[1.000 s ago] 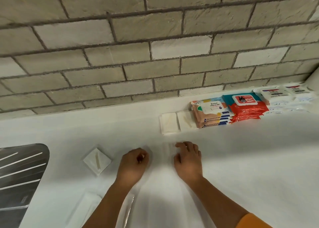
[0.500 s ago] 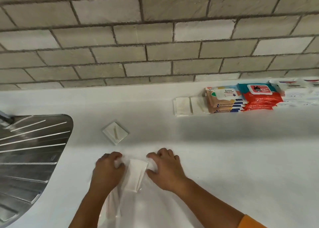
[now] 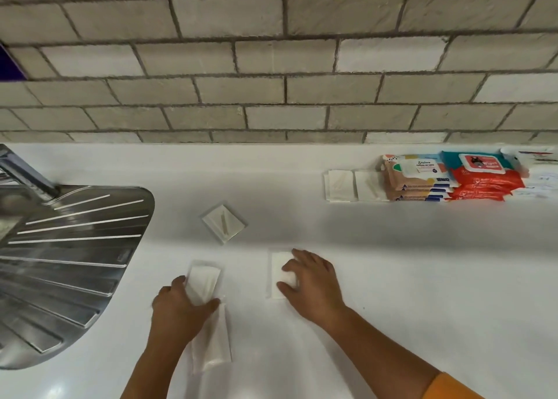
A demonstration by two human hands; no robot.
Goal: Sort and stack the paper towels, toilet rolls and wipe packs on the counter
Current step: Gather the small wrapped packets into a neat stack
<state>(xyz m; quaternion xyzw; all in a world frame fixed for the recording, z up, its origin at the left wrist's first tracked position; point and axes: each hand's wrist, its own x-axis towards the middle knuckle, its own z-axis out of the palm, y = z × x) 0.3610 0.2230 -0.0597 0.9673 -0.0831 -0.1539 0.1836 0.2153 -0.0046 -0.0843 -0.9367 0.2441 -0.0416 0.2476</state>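
Observation:
On the white counter [image 3: 392,263], my left hand [image 3: 178,311] grips a small white tissue pack [image 3: 203,282]. A longer white pack [image 3: 213,343] lies under that wrist. My right hand [image 3: 311,281] holds a second small white pack [image 3: 279,273], thumb and fingers curled round its right edge. A third small pack [image 3: 223,223] lies loose farther back. By the wall sit two small white packs [image 3: 351,186], a stack of peach wipe packs [image 3: 418,177], a stack of red wipe packs [image 3: 483,177] and white packs [image 3: 537,169] at the frame's right edge.
A steel sink drainer [image 3: 66,253] with a tap [image 3: 27,172] takes up the left side. A grey brick wall [image 3: 271,66] runs along the back of the counter.
My hands have parted: each now holds its own small pack, the right one shifted right. The camera has dropped and swung left, showing more of the sink.

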